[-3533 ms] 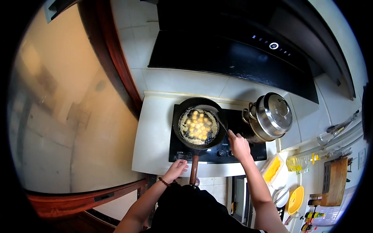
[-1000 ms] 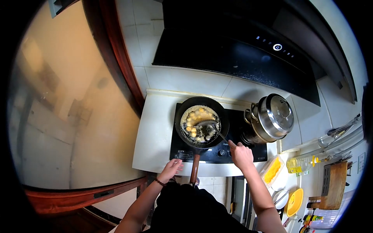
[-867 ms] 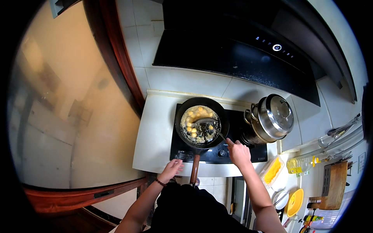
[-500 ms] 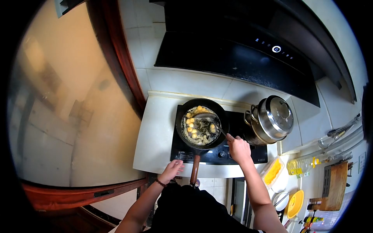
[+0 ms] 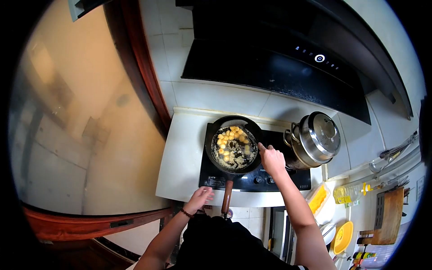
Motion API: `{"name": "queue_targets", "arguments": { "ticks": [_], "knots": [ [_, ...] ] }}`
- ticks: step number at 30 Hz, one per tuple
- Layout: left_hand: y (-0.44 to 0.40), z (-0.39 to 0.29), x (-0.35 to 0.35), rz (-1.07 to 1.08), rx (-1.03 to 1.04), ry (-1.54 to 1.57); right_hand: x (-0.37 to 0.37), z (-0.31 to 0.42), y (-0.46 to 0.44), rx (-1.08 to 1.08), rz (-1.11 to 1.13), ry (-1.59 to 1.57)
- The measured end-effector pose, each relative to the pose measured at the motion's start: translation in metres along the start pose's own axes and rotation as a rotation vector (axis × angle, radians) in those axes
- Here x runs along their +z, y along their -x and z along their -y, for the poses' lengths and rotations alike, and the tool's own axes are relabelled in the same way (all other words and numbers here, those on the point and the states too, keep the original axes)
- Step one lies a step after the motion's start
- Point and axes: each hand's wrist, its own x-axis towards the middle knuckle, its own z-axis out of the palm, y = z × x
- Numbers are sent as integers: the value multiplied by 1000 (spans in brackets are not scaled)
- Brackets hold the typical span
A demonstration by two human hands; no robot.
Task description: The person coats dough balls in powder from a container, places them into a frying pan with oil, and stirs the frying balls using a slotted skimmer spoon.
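Note:
A black frying pan with a brown handle sits on the black stove. Golden round pieces lie in bubbling oil, mostly at the pan's far and left parts. My right hand is closed on the handle of a spatula, whose blade rests against the pan's far inner wall. My left hand is beside the counter's front edge, left of the pan handle. Its fingers are loosely apart and it holds nothing.
A lidded steel pot stands on the right burner. A range hood hangs above. To the right are a tray with yellow food, an oil bottle, a yellow basin and a wooden board. A glass door is at left.
The spatula has moved to the pan's far wall, and my right hand has shifted away from me. Golden pieces now gather in the far part of the pan. My left hand stays about where it was.

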Motion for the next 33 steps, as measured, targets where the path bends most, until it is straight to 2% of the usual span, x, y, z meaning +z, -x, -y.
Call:
{"name": "queue_targets", "arguments": {
  "ticks": [12, 17, 19, 25, 33],
  "knots": [
    [-2, 16, -6, -17, 9, 23, -45, -14, 62, 87, 190, -134],
    [-5, 11, -3, -14, -2, 21, -55, -15, 75, 76, 108, -132],
    [-5, 9, -2, -11, -8, 18, -56, -20, 80, 76, 75, -241],
    [-7, 6, 0, -5, -11, 10, -56, -14, 82, 78, 154, -171],
    [-9, 6, -2, 10, -10, -6, -18, -8, 67, 101, 46, -190]
  ]
}}
